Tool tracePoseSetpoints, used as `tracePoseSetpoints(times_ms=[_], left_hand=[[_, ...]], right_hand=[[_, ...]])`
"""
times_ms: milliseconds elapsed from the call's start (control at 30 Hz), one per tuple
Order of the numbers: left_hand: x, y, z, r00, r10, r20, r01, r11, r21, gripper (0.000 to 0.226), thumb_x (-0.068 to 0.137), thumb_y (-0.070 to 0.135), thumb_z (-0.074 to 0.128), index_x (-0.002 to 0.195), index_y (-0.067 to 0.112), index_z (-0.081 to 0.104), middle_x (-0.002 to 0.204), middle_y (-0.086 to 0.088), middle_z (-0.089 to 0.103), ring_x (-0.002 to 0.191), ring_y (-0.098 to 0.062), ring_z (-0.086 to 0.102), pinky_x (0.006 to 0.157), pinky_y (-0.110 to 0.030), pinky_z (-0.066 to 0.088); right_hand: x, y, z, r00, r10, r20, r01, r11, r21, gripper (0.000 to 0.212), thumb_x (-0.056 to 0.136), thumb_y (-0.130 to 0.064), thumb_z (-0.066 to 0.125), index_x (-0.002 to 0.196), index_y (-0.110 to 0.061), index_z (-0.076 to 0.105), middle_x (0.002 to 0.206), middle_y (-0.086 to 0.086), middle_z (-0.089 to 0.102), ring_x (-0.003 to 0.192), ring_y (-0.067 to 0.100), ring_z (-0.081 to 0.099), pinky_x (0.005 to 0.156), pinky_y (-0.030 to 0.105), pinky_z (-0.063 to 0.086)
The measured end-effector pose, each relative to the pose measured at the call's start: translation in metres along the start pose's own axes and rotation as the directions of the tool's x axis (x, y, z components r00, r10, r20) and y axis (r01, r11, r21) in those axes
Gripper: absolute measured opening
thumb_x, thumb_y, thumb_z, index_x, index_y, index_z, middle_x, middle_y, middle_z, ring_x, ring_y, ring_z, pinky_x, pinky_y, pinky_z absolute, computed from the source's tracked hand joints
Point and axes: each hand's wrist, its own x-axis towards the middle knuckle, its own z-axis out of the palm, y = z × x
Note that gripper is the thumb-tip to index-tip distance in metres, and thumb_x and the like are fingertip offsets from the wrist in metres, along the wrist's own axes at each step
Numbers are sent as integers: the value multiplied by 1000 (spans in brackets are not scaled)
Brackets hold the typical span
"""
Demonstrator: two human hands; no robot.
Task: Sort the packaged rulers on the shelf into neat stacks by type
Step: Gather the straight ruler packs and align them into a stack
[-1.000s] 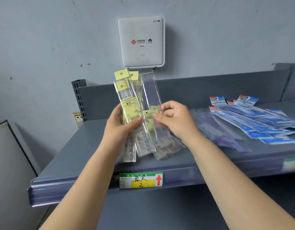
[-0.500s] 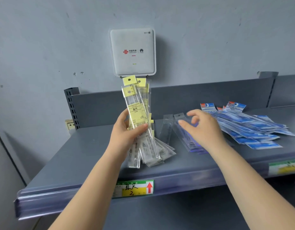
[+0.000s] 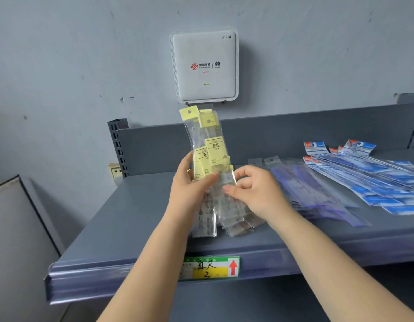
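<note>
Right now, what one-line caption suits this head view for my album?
Left hand holds yellow-labelled rulers upright over a grey shelf; right hand pinches one packet.

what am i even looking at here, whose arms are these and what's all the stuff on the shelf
There is no machine here: these are a person's two bare arms, seen from a camera worn on their head that looks forward and down. The left hand grips an upright bundle of yellow-labelled rulers in clear sleeves, their lower ends resting on the grey shelf. The right hand pinches one sleeve in that bundle. Lying flat to the right are a pile of purple rulers and, further right, a pile of blue-labelled rulers. A white wifi box hangs on the wall, and a price tag sits on the shelf edge.
</note>
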Motion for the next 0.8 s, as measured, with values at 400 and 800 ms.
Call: tracePoseSetpoints(times_ms=[400,800], left_hand=[[-1,2,-9,973,-3,-229,-16,997,-79,62,83,0,65,134,26,42,114,4,65,95,-13,67,76,-28,53],[-5,2,-5,997,35,-73,-39,998,-50,64,78,0,71,133,22,45,106,1,69,92,-15,70,80,-31,56]], right_hand=[[8,20,-5,987,106,-124,-132,965,-226,20,79,-25,70,92,-18,56,64,-5,59,73,16,58,69,29,43],[-6,-1,1,992,-127,-23,127,992,-1,17,73,-35,74,85,-33,61,68,-9,63,58,3,49,62,13,44]])
